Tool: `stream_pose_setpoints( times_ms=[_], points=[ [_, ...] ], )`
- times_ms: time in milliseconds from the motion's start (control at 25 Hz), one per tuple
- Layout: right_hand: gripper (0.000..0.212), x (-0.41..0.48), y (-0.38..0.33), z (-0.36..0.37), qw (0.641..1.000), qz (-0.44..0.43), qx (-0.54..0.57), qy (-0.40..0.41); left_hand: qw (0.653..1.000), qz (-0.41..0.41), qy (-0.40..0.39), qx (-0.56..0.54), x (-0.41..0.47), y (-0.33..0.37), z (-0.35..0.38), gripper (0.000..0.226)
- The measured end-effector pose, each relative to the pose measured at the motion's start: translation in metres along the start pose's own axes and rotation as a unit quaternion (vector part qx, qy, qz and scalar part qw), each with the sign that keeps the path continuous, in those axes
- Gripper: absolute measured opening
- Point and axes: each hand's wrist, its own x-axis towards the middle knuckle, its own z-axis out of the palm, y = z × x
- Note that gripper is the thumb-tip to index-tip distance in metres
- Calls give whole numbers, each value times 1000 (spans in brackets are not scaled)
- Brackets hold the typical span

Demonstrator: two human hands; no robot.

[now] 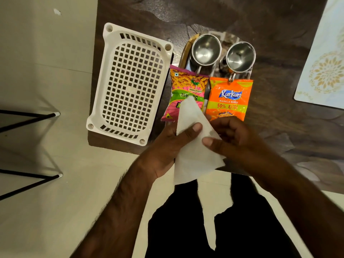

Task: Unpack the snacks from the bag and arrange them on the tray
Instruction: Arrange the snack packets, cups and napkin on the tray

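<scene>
looks like a home, prob dining/living area: dark wood-grain table (279,25) on pale tiled floor (46,71), two steel cups (205,50) on a tray (184,53), kurkure snack pkts (229,98), white plastic basket (130,84), floral placemat (323,67), thin black furniture legs (28,118) w/ white tips.

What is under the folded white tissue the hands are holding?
The white tissue, held by the left hand and right hand, covers the near right corner of the pink snack packet. The packet's print there is hidden, as is the table edge beneath.
</scene>
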Motion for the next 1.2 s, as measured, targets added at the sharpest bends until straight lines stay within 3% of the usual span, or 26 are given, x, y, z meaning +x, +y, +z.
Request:
stream_pose_setpoints(
  times_ms=[80,240,320,400,480,640,840,880,960,1080,1200],
  points=[
    [63,-6,10,1,999,20,-9,-37,998,-39,-31,30,-4,-6,7,17],
    [34,-10,45,-2,994,68,87,2,985,-78,-40,148,-6,-17,16,22],
    [45,-13,65,1,976,107,181,56,960,-75,-50,266,-6,-16,9,37],
    [52,-15,84,4,941,151,289,90,934,-89,-38,345,-7,-10,-6,34],
    [45,-16,100,8,917,189,337,97,915,-79,13,395,-5,-2,-21,28],
    [23,-11,110,22,913,233,326,79,905,-2,126,407,4,4,-32,25],
    [26,12,95,35,903,231,342,120,792,67,301,526,-1,10,-45,8],
    [29,15,93,37,901,236,341,124,789,86,316,521,-3,12,-47,11],
    [33,19,89,42,892,251,354,132,813,119,311,477,-1,16,-48,24],
    [24,23,85,44,882,253,368,150,855,136,236,442,13,25,-38,49],
    [16,26,84,45,887,251,354,160,823,158,195,509,30,25,-29,54]
  ],
)
